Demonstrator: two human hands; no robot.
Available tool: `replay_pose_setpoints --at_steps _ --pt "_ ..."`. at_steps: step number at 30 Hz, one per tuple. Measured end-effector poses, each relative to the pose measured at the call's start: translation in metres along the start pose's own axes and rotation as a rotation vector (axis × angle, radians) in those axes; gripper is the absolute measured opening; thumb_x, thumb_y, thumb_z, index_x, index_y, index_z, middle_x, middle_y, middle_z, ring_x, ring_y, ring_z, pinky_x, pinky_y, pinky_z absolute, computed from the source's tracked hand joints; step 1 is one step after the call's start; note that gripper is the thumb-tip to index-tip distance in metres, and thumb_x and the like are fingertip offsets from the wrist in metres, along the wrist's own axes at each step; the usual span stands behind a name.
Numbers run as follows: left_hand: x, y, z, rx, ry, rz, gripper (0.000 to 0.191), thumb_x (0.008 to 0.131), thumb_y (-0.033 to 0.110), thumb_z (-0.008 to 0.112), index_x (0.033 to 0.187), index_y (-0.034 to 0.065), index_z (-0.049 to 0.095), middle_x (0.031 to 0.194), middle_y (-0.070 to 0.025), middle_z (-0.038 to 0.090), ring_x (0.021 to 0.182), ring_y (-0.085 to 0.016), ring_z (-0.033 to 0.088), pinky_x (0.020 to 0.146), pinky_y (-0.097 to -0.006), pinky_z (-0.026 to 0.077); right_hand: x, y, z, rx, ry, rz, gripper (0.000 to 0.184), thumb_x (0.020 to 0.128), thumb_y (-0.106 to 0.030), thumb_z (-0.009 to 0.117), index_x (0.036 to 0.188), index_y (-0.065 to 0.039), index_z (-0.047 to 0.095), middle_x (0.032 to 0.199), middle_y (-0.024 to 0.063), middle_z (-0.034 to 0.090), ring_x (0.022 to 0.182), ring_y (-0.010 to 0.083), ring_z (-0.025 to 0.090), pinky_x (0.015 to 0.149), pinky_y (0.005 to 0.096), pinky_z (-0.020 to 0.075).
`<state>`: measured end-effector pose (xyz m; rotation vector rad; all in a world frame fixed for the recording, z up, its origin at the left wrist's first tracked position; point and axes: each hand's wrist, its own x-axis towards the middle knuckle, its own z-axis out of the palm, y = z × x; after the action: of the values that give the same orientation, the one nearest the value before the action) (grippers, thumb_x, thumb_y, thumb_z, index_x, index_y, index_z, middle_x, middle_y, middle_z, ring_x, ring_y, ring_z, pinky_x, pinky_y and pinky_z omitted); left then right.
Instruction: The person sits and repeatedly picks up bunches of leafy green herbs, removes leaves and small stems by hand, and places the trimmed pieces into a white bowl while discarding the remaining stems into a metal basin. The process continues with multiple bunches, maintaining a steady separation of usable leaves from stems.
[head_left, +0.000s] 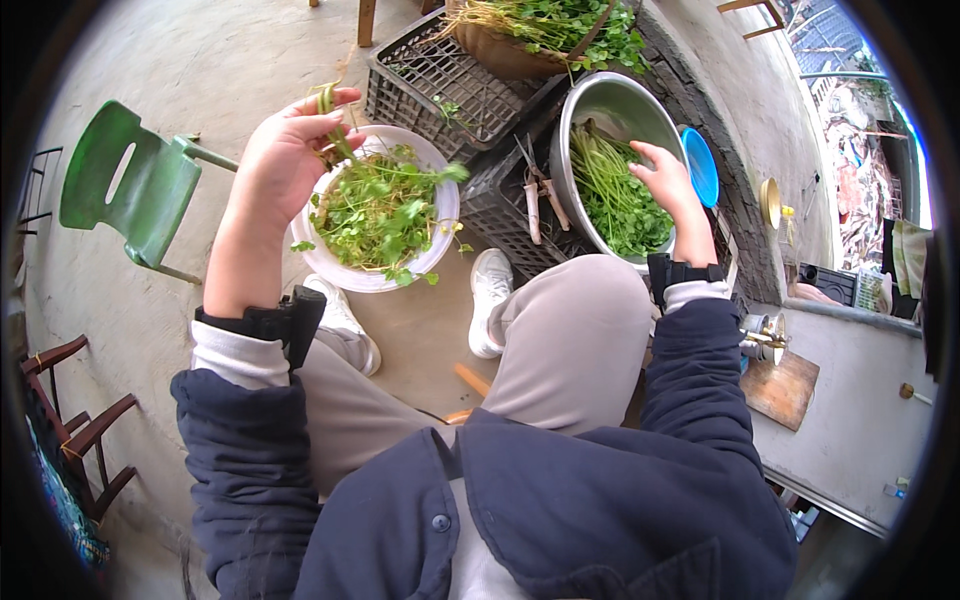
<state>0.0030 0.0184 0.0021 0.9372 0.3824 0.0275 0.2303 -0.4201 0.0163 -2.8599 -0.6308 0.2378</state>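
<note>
My left hand (296, 142) grips a small bunch of leafy greens (330, 112) by the stems, and its leaves hang toward the white plastic basin (390, 281). Loose leaves, stems and yellowed trimmings (386, 214) fill that basin. Over on the right, my right hand (664, 176) hovers above the metal basin (622, 97) with fingers apart and nothing visible in them. Inside the metal basin, green stems (604, 161) lie side by side, leaf ends (637, 229) toward me. Whether my right fingertips touch the greens I cannot tell.
Shears (541, 187) lie on a black plastic crate (495, 199) beside the metal basin. A second crate (450, 67) carries a basket (499, 52) of rooted greens. A green chair (135, 187) stands left; a blue basin (699, 166) rests right, near a low wall (705, 90).
</note>
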Motion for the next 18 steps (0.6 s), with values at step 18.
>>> replay_pose_setpoints --at_steps 18 --pt "-0.015 0.010 0.013 0.043 0.021 0.013 0.029 0.086 0.004 0.070 0.112 -0.0015 0.059 0.099 -0.0127 0.068 0.094 -0.025 0.071 0.073 -0.0259 0.059 0.003 -0.308 0.029 1.101 -0.247 -0.231 0.025 0.090 -0.020 0.069 0.109 -0.004 0.069 0.093 -0.0001 0.069 0.080 0.0062 0.061 0.072 0.0210 0.0479"
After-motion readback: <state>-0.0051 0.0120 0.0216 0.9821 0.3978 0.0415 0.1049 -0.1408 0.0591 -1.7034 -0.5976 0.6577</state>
